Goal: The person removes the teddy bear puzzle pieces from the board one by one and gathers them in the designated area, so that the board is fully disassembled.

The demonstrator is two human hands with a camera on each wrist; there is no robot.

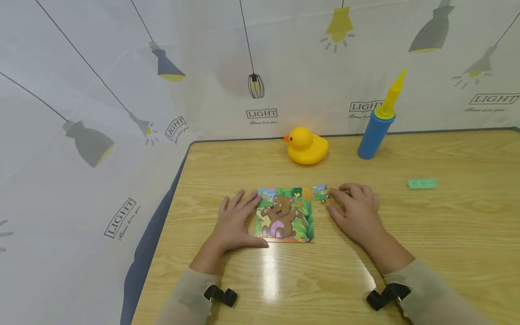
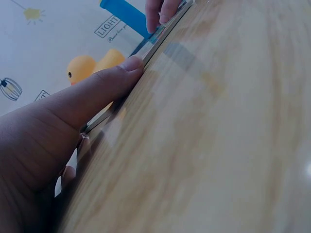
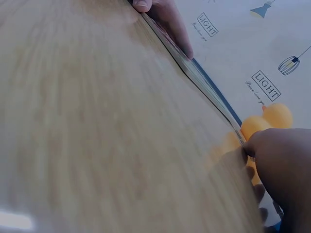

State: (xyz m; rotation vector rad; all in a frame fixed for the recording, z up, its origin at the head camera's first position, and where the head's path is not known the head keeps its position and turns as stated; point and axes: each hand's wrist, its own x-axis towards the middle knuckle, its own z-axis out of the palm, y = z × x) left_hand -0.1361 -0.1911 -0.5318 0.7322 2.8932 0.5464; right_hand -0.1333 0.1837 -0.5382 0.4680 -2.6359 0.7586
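A square jigsaw puzzle [image 1: 283, 215] with a brown bear picture lies on the table. My left hand [image 1: 235, 223] lies along its left side, fingers spread and fairly straight, fingertips at the upper left corner and thumb at the bottom edge. In the left wrist view the thumb [image 2: 104, 85] touches the puzzle's edge. By the upper right corner is a separate puzzle piece [image 1: 319, 192] with blue and green print. My right hand [image 1: 359, 212] pinches its right side between thumb and index finger. The right wrist view shows this right hand [image 3: 284, 160] low beside the puzzle edge.
A yellow rubber duck [image 1: 307, 146] sits behind the puzzle near the wall. Farther right stands a blue hand pump [image 1: 375, 135] with a yellow nozzle. A light green block [image 1: 422, 184] lies to the right of my right hand. Patterned sheeting borders the table [image 1: 459, 216] at the back and left.
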